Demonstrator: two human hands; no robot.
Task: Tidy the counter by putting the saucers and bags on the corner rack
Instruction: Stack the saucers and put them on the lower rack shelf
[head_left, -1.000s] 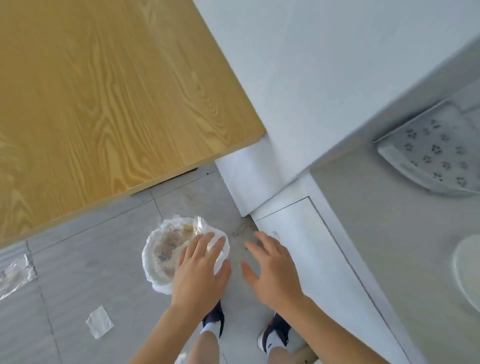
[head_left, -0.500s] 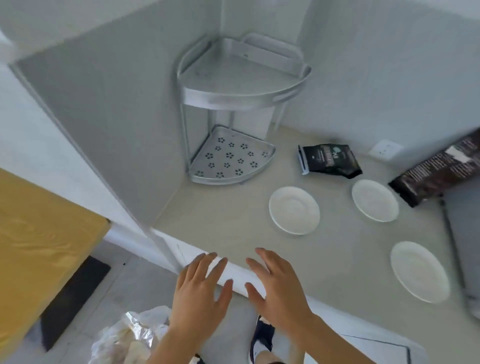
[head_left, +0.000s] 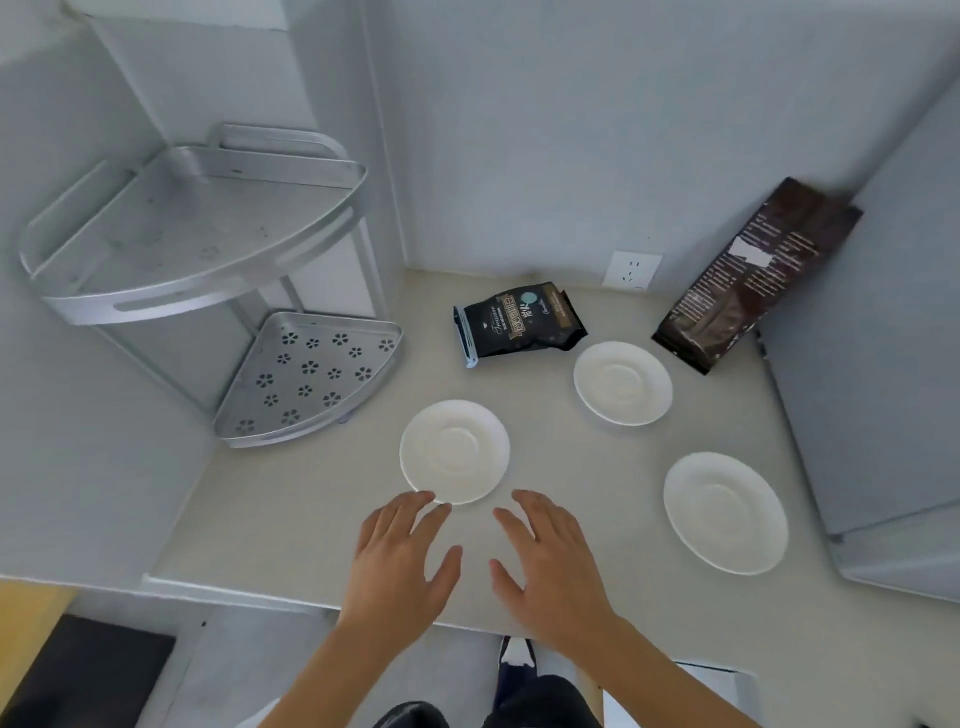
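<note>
Empty hands (head_left: 402, 564) beside saucer (head_left: 454, 451)

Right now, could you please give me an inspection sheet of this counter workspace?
Surface: pale counter, mostly bare.
Job's things: three white saucers flat on the counter; small black bag lying down; tall dark bag leaning in the corner; both tiers of the corner rack hold nothing.
Clutter: nothing seen.
Grippers: left hand and right hand open, holding nothing, near the closest saucer.
Cables: nothing seen.
Surroundings: wall socket, grey walls.
</note>
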